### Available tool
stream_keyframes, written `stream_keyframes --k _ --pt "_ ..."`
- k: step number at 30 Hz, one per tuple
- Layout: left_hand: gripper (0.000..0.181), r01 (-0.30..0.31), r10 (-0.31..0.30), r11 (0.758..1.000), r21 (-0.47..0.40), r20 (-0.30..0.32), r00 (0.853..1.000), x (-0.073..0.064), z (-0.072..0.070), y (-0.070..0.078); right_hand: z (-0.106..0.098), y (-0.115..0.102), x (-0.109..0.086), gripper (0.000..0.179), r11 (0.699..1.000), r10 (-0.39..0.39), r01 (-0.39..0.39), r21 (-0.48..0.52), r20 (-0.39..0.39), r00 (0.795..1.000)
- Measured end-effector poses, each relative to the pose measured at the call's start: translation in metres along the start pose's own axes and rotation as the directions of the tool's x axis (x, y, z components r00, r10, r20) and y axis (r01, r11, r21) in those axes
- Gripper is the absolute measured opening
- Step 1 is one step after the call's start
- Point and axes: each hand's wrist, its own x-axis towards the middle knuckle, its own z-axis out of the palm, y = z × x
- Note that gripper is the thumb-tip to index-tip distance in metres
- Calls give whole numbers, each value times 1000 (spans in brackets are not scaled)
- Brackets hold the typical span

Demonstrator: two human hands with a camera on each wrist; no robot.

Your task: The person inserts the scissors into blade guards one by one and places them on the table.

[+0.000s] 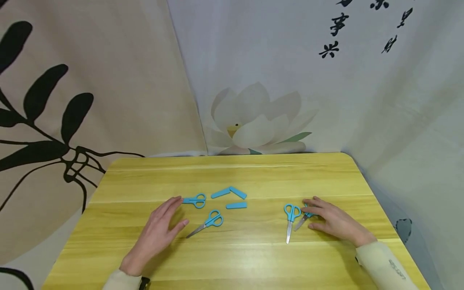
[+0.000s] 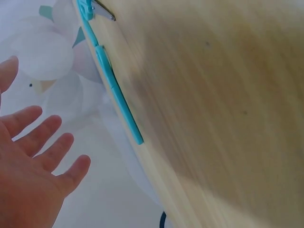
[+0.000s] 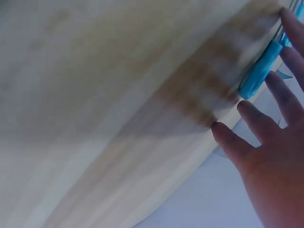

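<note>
My left hand [image 1: 156,229] hovers over the left part of the table, fingers extended and holding nothing. By its fingertips lies a pair of blue-handled scissors [image 1: 195,200] with a blue sheath on its blades, partly hidden by the hand. Right of the thumb rests a second pair of scissors [image 1: 209,220], blades bare. At the right, my right hand [image 1: 331,219] reaches over bare-bladed scissors [image 1: 306,216], its spread fingers at the blue handle [image 3: 261,71] and partly covering it. Another pair of scissors [image 1: 291,219] lies just left of those, blades toward me.
Three blue blade sheaths lie mid-table: one at the left [image 1: 220,193], one slanted beside it [image 1: 238,192], one nearer me [image 1: 236,205]. The wooden table [image 1: 232,262] ends at a printed curtain [image 1: 261,60] behind.
</note>
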Motion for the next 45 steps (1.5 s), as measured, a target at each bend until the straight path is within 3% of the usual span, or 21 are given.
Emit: stream_keyframes --k 4,11,23,27,32,38,45 --pt "69 -11 11 1000 -5 -1 1000 1 1 0 -4 5 2 42 1000 -17 17 2 -2 1000" --pt "68 16 -15 1000 -21 31 999 6 2 1 -5 14 1 33 995 -95 92 -43 -81 992" --pt "68 15 -13 999 -31 64 998 7 8 6 -7 20 -14 33 991 -128 124 -49 -108 986" --pt "67 -7 9 1000 -28 72 997 8 12 9 -8 16 -21 34 995 -91 85 -52 -126 988" --pt "66 -53 59 997 -47 124 991 23 25 24 -10 12 -23 35 998 -45 36 -55 -161 986" --pt "65 -77 92 994 -78 212 973 48 43 46 -9 4 -18 35 997 -49 36 -64 -212 976" --pt "63 -192 195 981 -38 239 951 67 66 56 -5 -5 -11 34 997 -47 30 -69 -260 964"
